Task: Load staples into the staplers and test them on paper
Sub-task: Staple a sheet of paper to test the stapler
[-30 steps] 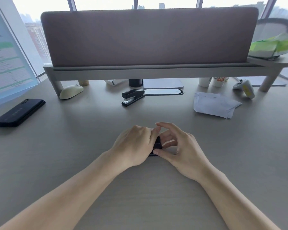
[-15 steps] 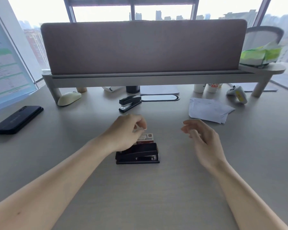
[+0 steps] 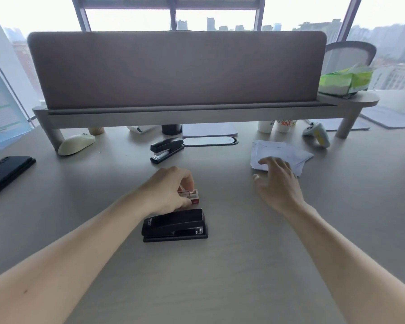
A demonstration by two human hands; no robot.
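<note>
Black stapler [image 3: 175, 224]: glossy, blocky, closed, flat on the matte grey table [image 3: 243, 265] just in front of the left hand [image 3: 167, 191].
Staple box [image 3: 192, 196]: small red-and-white carton, just behind that stapler, pinched by the left fingers [image 3: 190, 183].
Paper [image 3: 281, 153]: thin white sheets, slightly fanned, far right.
Right hand [image 3: 277, 183]: fingers spread, gripping nothing, tips over the paper's near edge.
Second stapler [image 3: 167, 149]: slim, black, farther back.
Change: half a second ago the right hand hung short of the paper; the left was already at the box.

A closed black stapler [image 3: 175, 225] lies before a red-white staple box [image 3: 194, 196]; another stapler [image 3: 167, 149] and papers [image 3: 281, 154] behind.
</note>
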